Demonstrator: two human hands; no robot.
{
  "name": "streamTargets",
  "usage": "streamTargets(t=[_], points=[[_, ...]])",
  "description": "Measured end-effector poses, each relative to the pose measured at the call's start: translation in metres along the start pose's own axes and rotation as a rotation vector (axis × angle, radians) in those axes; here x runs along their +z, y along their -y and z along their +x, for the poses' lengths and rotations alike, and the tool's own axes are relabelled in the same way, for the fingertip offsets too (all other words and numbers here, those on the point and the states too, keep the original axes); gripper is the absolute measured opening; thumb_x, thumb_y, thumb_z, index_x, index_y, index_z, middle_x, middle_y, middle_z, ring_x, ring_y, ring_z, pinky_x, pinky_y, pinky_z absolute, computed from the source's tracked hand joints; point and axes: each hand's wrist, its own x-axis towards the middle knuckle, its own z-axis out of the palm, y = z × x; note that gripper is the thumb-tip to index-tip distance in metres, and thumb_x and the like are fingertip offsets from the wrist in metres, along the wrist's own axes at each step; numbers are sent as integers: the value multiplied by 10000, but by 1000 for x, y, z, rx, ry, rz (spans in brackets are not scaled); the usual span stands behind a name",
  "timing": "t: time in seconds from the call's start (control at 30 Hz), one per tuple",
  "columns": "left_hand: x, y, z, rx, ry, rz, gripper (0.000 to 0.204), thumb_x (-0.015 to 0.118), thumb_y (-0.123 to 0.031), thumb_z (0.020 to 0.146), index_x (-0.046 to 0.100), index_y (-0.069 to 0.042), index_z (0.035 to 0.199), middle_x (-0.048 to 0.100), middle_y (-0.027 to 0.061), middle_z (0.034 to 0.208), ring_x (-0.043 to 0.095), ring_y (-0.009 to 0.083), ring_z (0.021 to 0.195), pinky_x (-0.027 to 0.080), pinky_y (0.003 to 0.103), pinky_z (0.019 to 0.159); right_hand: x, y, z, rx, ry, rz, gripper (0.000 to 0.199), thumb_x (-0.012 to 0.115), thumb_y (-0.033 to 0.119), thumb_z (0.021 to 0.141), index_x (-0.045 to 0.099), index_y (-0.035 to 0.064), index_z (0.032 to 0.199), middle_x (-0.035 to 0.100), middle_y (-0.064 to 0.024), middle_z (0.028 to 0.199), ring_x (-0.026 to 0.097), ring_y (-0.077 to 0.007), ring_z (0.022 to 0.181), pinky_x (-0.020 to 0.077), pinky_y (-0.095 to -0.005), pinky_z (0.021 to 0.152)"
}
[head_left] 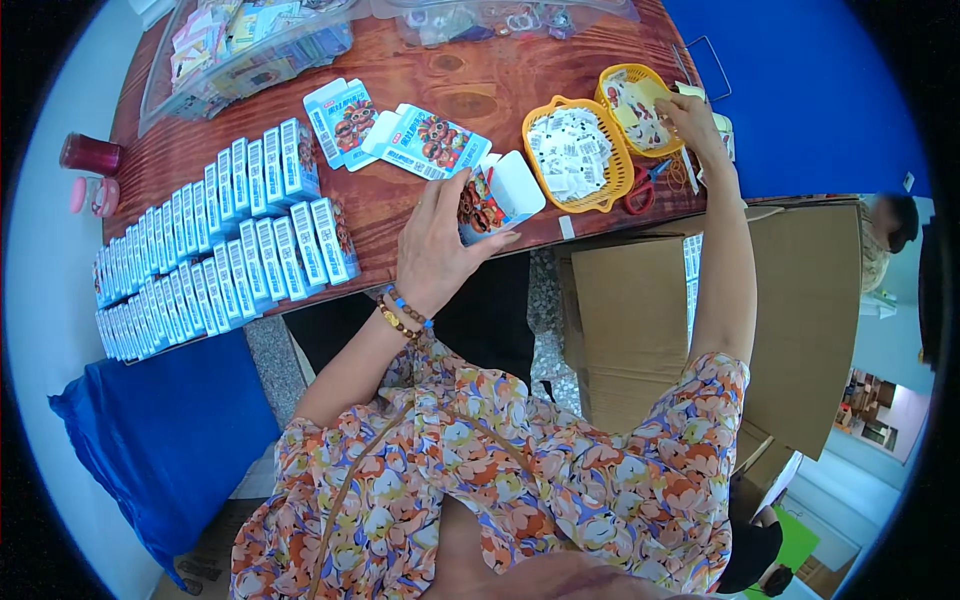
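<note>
Brown cardboard box [630, 320] nearest, flaps up, lower than the worktop [450, 65] and on the near side of the packet basket [622, 175]. That yellow basket, heaped with small white packets, sits close to the worktop's near edge; a small white strip lies on the edge just nearer.

Left hand [440, 245]: left of the packet basket, thumb and fingers clamped around an open blue carton [490, 208], white flap raised toward the basket.

Standing blue cartons [225, 235]: two long rows, well left of the basket, the nearer row along the worktop edge. Red-handled scissors [640, 195] just right of it.

Flat blue cartons [430, 140] to its left, slightly farther. Right hand [692, 122]: over the second yellow basket [655, 152], touching the packet basket's far right; fingers bent over pale printed pieces, cannot tell whether gripping.

Bare wood beyond and left of the packet basket, reaching to clear plastic bins [157, 105].
</note>
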Motion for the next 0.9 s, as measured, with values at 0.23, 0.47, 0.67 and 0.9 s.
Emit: streamTargets(t=[0.23,0.47,0.67,0.9], points=[[-1,-1,-4,10,-20,-4,810,819,-457,732,484,-21,1327,559,150,1103,613,341,999,515,449,815,-10,14,-15,147,182,96,308,640,291,948,712,-8,959,680,-35,740,625,-125,606,470,-263,555],[-5,0,-5,8,-48,8,806,832,-433,722,481,-31,1327,565,147,1117,615,344,1001,521,447,811,-18,47,-31,-22,109,41,290,614,288,973,710,17,931,630,-8,682,552,-79,554,441,-242,523],[-7,1,-4,53,-111,61,782,843,-433,696,497,-47,1282,567,141,1113,615,326,992,523,440,797,-5,154,-112,-306,373,452,243,613,219,979,664,44,819,573,30,647,511,-31,558,398,-209,505],[-6,5,-5,56,-141,126,826,844,-437,694,475,-47,1322,567,140,1109,614,329,993,524,439,792,45,212,-164,-506,252,41,199,648,180,930,675,-9,874,585,-49,630,523,-76,548,419,-278,525]])
